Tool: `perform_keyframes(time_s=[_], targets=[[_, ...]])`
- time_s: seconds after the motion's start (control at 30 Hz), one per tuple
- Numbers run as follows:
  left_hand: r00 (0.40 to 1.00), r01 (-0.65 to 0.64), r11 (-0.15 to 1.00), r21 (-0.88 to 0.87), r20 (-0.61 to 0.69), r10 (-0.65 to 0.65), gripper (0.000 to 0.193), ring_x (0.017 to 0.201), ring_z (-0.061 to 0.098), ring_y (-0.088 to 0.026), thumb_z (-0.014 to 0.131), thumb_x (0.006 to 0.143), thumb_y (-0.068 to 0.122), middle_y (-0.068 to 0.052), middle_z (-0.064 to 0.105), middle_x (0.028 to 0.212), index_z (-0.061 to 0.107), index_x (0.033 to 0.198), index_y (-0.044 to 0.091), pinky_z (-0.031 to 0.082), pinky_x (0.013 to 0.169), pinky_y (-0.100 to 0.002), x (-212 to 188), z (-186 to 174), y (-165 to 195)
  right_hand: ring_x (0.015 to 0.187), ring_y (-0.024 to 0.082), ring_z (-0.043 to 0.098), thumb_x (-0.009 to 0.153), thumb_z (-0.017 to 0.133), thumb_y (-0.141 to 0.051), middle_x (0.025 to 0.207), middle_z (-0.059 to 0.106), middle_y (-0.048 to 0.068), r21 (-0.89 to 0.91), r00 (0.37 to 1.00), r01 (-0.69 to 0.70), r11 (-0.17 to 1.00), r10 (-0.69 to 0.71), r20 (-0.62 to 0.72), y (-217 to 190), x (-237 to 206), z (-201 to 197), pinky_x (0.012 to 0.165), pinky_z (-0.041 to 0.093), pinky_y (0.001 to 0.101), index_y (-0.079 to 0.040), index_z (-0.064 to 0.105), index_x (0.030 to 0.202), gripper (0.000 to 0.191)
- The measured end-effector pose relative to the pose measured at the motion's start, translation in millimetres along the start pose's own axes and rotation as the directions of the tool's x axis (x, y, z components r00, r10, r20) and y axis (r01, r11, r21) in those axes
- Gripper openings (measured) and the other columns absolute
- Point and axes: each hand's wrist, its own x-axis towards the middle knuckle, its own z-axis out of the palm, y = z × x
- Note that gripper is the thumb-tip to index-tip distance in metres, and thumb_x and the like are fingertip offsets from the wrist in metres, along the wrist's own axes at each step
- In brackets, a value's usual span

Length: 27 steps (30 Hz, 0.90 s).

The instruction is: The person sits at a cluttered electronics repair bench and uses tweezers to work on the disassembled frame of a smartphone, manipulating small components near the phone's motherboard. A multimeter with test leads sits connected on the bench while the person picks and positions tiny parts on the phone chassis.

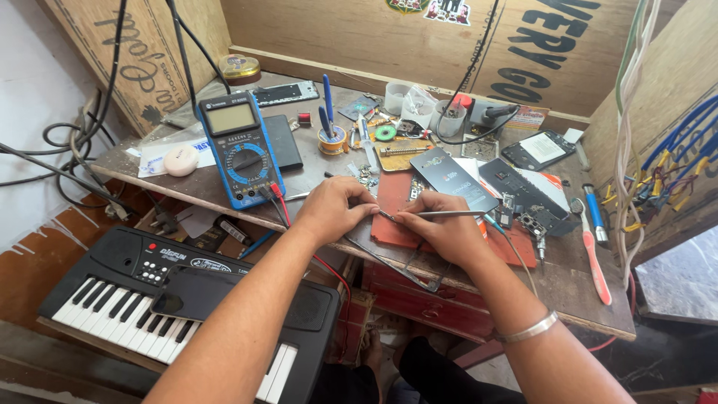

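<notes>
At bench's near edge, left hand (pixel 334 207) pressed a thin black frame (pixel 393 263) onto the red mat (pixel 395 224); right hand (pixel 441 224) pinched tweezers (pixel 441 214). Frame looked light, bendy, fragile; best held along its edges.

We see bare wood strip near front right edge of workbench (pixel 568 288). Blue multimeter (pixel 241 150) blocks left side. Phone parts (pixel 523 198) crowd right. Toothbrush (pixel 592 251) lies across right gap. Keyboard (pixel 149 292) sits below, left.

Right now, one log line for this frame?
left hand: steadies small part on red mat | right hand: holds tweezers | multimeter: left of hands
</notes>
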Motion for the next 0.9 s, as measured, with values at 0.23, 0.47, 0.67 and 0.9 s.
perform_keyframes(time_s=[0.23,0.47,0.67,0.9], targets=[[0.999,-0.032,0.999,-0.014,-0.023,0.031,0.018,0.087,0.071,-0.024,0.083,0.078,0.029,-0.006,0.075,0.089,0.08,0.087,0.013,0.055,0.078,-0.037,1.1,1.2,-2.2,0.075,0.005,0.068,0.087,0.079,-0.018,0.082,0.079,0.003,0.078,0.999,-0.037,0.996,0.038,-0.018,-0.1,-2.3,-1.7,0.066,0.055,0.0245,-0.001,0.078,0.093,0.018],[0.999,-0.044,0.999,0.006,-0.026,0.044,0.019,0.088,0.071,-0.024,0.083,0.078,0.029,-0.006,0.075,0.089,0.08,0.087,0.013,0.055,0.078,-0.037,2.0,1.0,-3.4,0.072,0.005,0.062,0.086,0.082,-0.02,0.079,0.078,0.003,-0.033,0.999,0.022,0.999,-0.023,-0.025,2.0,0.2,2.2,0.064,0.053,0.026,-0.002,0.079,0.092,0.019],[0.999,-0.029,0.999,-0.013,-0.019,0.029,0.018,0.087,0.071,-0.024,0.083,0.078,0.029,-0.005,0.076,0.089,0.08,0.087,0.013,0.055,0.078,-0.037,1.3,1.9,-2.2,0.071,0.005,0.063,0.086,0.081,-0.021,0.078,0.077,0.003,-0.047,1.0,0.002,0.999,-0.003,-0.018,1.4,1.0,1.3,0.063,0.053,0.0256,-0.002,0.077,0.09,0.019],[0.998,-0.064,0.998,-0.006,-0.028,0.064,0.017,0.089,0.071,-0.024,0.082,0.078,0.028,-0.006,0.076,0.089,0.08,0.087,0.013,0.055,0.079,-0.037,1.7,1.8,-3.4,0.071,0.004,0.063,0.087,0.079,-0.02,0.078,0.076,0.002,0.051,1.0,-0.024,0.998,0.025,-0.017,-1.2,1.0,3.5,0.062,0.052,0.0249,-0.002,0.077,0.089,0.019]])
